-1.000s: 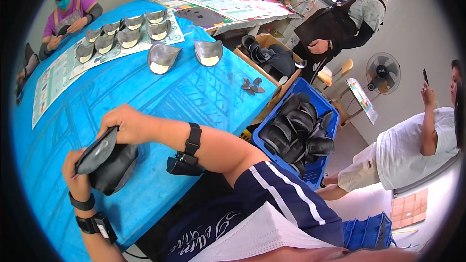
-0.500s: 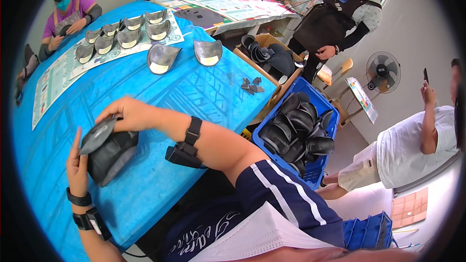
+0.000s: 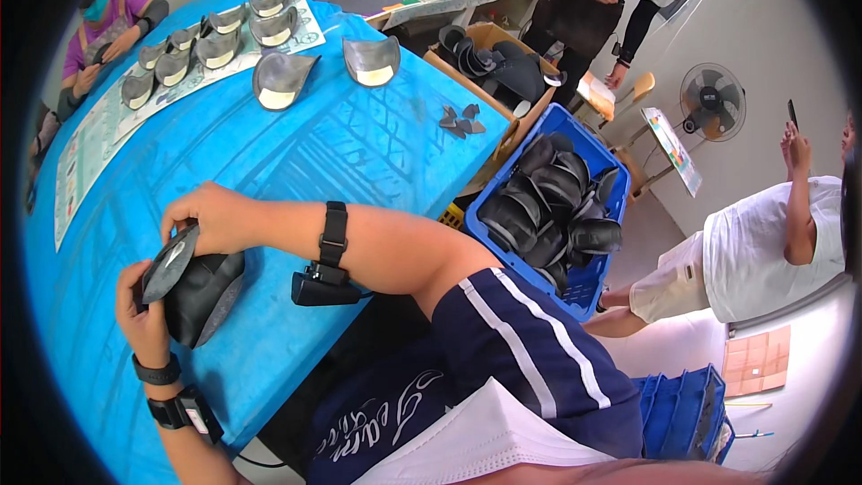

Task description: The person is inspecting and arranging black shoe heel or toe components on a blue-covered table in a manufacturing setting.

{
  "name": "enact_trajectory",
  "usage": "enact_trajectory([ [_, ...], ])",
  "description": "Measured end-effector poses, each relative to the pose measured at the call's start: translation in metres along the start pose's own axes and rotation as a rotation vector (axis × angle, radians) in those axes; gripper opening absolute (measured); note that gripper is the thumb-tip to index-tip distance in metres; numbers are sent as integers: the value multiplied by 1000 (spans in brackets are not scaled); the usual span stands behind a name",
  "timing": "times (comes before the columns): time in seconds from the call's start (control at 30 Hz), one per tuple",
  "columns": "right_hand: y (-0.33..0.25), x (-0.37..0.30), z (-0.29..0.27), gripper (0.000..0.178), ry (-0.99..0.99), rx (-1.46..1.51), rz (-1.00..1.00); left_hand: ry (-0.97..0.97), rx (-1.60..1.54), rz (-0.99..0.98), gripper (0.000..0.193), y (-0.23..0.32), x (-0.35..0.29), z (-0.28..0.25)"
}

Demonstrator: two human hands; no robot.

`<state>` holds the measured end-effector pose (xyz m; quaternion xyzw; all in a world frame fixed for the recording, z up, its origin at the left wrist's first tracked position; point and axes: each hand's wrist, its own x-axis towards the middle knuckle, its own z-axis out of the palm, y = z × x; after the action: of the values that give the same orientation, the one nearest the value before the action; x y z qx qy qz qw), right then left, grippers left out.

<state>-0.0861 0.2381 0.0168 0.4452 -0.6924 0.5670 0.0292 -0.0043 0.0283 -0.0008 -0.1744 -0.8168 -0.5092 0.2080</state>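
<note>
At the left of the blue-covered table, both hands work on a black cup-shaped piece with a dark grey curved flap at its upper left. My left hand is closed on the flap's left edge, thumb and fingers gripping it. My right hand reaches in from the right and pinches the flap's top edge with bent fingers. The piece's exact kind cannot be told. Farther back on the table stand two similar grey curved pieces with pale yellow patches. Several more stand in rows on a printed sheet.
Small dark scraps lie near the table's right edge. Beside it stand a blue crate full of black pieces and a cardboard box of dark parts. One co-worker sits far left; another stands behind; a person holds a phone.
My left fingers have bent from stretched out to closed around the flap's edge. My right hand has shifted slightly left. The standing co-worker has leaned forward, and the view has tilted a little.
</note>
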Motion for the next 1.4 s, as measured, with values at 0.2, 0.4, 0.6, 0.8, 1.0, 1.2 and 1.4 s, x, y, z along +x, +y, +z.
enact_trajectory([
  [0.2, 8, 1, 12, 16, -20, 55, -71, 22, 117, 62, 19, 1, -4, -6],
  [0.4, 2, 5, -2, 12, -38, 45, -154, 22, 144, 173, 15, 5, 3, -7],
  [0.6, -7, 6, -26, 29, -247, 189, -48, -182, 274, 87, 28, -4, 3, -43],
  [0.8, 0, 3, -22, 30, -250, 280, 199, 18, -143, -134, 42, -5, 4, -8],
  [1.0, 0, -4, 10, 20, -75, -99, -159, -6, 200, 59, 25, 11, 0, 8],
  [1.2, 1, -2, 14, 13, 71, -120, -278, -8, 324, 277, 17, 14, 0, 8],
  [1.4, 6, -2, 17, 11, 87, -139, -382, -21, 359, 342, 24, 11, -2, 10],
])
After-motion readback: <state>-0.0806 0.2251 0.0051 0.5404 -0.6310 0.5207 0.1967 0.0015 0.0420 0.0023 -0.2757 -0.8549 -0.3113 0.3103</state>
